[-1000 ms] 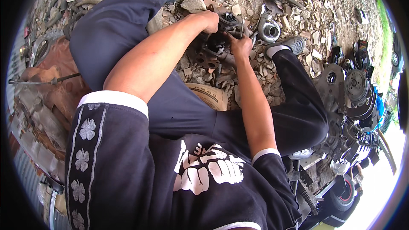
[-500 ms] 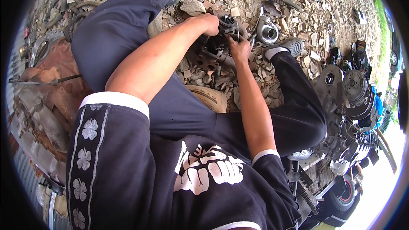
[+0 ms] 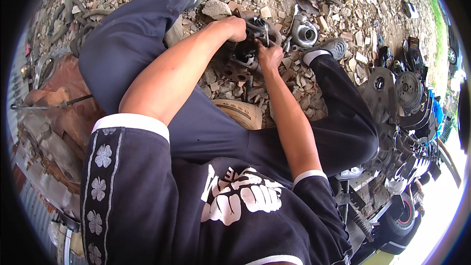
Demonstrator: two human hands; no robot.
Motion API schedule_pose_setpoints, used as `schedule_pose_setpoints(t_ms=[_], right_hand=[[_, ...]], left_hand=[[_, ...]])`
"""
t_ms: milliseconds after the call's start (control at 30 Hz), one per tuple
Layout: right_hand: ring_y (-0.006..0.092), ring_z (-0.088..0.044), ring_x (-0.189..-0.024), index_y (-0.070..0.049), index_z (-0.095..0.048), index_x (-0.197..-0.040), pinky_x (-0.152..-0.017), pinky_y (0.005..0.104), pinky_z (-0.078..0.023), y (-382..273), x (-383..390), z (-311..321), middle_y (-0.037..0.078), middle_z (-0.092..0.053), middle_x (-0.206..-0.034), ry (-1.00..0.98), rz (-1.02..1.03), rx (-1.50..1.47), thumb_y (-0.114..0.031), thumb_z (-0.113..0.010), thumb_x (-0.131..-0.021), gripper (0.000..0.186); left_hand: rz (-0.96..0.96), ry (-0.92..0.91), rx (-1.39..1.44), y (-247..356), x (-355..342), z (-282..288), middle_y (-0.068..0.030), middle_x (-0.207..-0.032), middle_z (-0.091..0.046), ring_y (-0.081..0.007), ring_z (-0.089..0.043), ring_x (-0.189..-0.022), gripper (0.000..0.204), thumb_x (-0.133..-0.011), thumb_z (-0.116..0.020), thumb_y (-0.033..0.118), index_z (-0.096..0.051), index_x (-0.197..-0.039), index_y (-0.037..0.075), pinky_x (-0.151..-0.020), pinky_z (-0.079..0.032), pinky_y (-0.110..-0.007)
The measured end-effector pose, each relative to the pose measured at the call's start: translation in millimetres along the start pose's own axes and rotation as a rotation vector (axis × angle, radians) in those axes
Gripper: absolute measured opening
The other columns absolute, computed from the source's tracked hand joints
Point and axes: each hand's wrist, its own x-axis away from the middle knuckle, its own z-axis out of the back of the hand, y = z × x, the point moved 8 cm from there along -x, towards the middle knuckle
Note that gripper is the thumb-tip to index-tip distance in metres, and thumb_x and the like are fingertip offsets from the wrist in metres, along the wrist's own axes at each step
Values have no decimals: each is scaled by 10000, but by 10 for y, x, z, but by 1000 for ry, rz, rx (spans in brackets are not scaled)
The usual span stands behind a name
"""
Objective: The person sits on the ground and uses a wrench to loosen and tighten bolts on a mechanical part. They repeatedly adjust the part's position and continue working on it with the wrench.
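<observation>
A dark, rusty turbocharger (image 3: 237, 71) with a flange full of holes lies on the stony ground between my legs. My left hand (image 3: 234, 28) is closed at its far left side, its fingers mostly hidden behind the knuckles. On the right side, my right hand (image 3: 270, 57) grips it, thumb up against the metal. A slim shiny piece (image 3: 267, 33) shows just above that thumb; I cannot tell whether it is a tool or part of the turbocharger. To the right sits a silver snail-shaped housing (image 3: 305, 33) with a round opening, apart from both hands.
My shoe (image 3: 335, 48) rests just right of the silver housing. Engine parts with a round pulley (image 3: 408, 92) are piled at the right. A large brown, rusty casting (image 3: 61, 113) lies at the left. A pale printed sack (image 3: 240, 113) is under my legs.
The whole view has shifted slightly, and both hands stay on the turbocharger. The shiny piece by my right thumb appears at a slightly different angle.
</observation>
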Motion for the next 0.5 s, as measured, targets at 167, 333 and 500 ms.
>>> schedule_pose_setpoints(t_ms=[167, 333, 500], right_hand=[[378, -696, -974, -55, -747, -1103, -882, 432, -531, 9, 46, 16, 222, -726, -1020, 114, 115, 10, -473, -807, -766, 540], [364, -697, -987, -46, -730, -1139, -880, 425, -540, 83, -89, 1, 224, -720, -1056, 109, 178, 78, -533, -834, -719, 652], [365, -695, -986, -103, -735, -1166, -870, 433, -546, 54, -135, 26, 231, -717, -1067, 113, 255, 145, -606, -837, -685, 703]], left_hand=[[-7, 13, -18, 52, 57, 38, -234, -1202, -667, -361, -637, -1157, 381, -830, -538, 110, -693, -1165, 16, -978, -507, -430], [-14, -17, -24, 35, 44, 7, -238, -1219, -659, -361, -632, -1165, 389, -831, -534, 111, -691, -1175, 21, -984, -505, -430], [-58, -70, -64, 140, 46, -22, -231, -1230, -657, -357, -627, -1173, 395, -832, -526, 106, -686, -1185, 26, -992, -500, -431]])
